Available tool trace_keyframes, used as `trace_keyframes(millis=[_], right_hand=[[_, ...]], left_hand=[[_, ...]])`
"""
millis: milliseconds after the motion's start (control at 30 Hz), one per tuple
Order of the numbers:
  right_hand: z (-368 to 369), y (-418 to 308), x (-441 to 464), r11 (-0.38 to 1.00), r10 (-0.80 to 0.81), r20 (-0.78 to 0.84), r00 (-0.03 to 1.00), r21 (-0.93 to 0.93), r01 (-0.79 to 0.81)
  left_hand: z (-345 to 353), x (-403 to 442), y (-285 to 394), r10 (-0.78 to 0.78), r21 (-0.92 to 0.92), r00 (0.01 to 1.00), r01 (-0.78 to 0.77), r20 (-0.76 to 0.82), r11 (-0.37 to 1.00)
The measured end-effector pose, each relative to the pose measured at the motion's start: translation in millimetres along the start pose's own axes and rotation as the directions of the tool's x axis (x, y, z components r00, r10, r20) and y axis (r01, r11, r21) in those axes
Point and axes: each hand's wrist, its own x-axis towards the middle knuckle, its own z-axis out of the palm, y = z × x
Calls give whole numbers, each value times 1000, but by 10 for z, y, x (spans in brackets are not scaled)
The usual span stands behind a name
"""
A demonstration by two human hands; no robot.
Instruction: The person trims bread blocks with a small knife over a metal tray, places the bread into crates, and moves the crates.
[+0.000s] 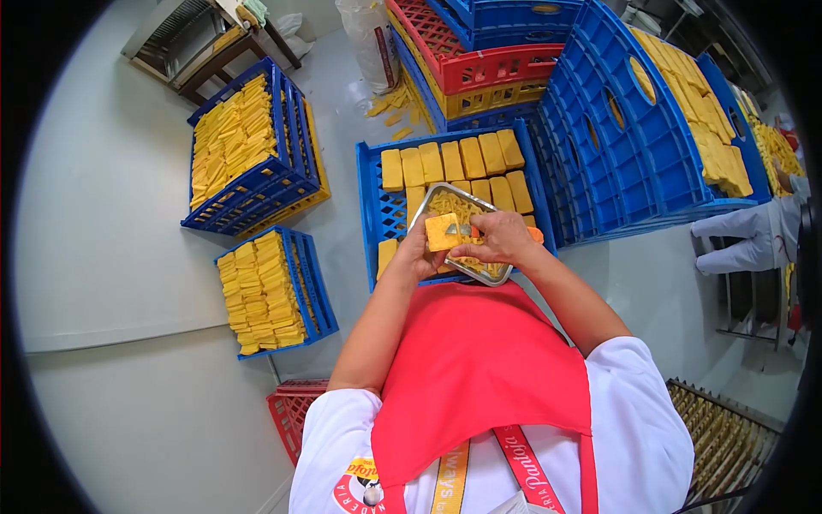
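Observation:
My left hand [417,253] is closed around a yellow, cake-like block [442,232], held over a metal tray. In my right hand [505,238] is an orange-handled knife [535,234]; its grey blade lies against the block's right side, partly hidden by my fingers. The metal tray [500,278] beneath holds yellow strips and trimmings. It rests tilted on a blue crate [368,206] lined with rows of similar upright yellow blocks.
Blue crates [295,163] packed with yellow slabs stand on the left, with a lower one [317,291] nearer me. Stacked red crates [497,73] are ahead. A tall blue crate [591,128] rises at right. Another person [745,236] stands far right. Yellow scraps [398,107] lie on the floor.

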Motion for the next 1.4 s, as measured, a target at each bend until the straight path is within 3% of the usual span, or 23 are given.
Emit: trace_keyframes(millis=[167, 267, 633, 800, 933, 1100, 1133, 1200, 1233, 1267, 1300, 1367, 1400], right_hand=[[-62, -18, 8, 999, 8, -41, 999, -34, -10], [-89, -20, 12, 996, -17, -64, 998, -92, 11], [29, 83, 5, 996, -3, 11, 1000, -86, 4], [122, 125, 21, 995, 95, -54, 994, 11, -95], [202, 99, 7, 988, 137, -148, 980, 85, -125], [294, 114, -22, 911, 230, 47, 972, 340, -232], [331, 147, -21, 911, 231, 47, 972, 341, -233], [356, 201, -14, 764, 319, 180, 930, 532, -365], [339, 214, -21, 764, 318, 181, 931, 533, -364], [314, 229, -34, 597, 370, 347, 862, 622, -506], [287, 243, -47, 402, 379, 511, 771, 660, -635], [299, 357, -75, 350, 365, 558, 745, 659, -665], [310, 387, -81, 298, 347, 603, 718, 655, -694]], left_hand=[[67, 4, -30, 91, -12, 991, -93, -97, 996], [65, -1, -50, 120, 40, 993, -120, -10, 992], [-46, 241, -54, 58, 17, 998, -58, -15, 998], [103, 239, -133, 71, -129, 994, -82, -87, 988], [26, 461, -274, 175, -253, 981, -191, -85, 949], [18, 505, -278, 243, -289, 967, -253, -69, 923], [31, 461, -271, 256, -264, 964, -268, -78, 927], [5, 417, -249, 269, -238, 959, -283, -88, 929], [-31, 419, -234, 406, -104, 912, -410, -61, 906], [-67, 420, -222, 529, 26, 849, -529, -14, 849], [-95, 404, -215, 529, 26, 849, -528, -15, 849], [-159, 370, -198, 777, 562, 628, -653, 27, 508], [-174, 339, -169, 709, 514, 701, -637, 77, 574]])
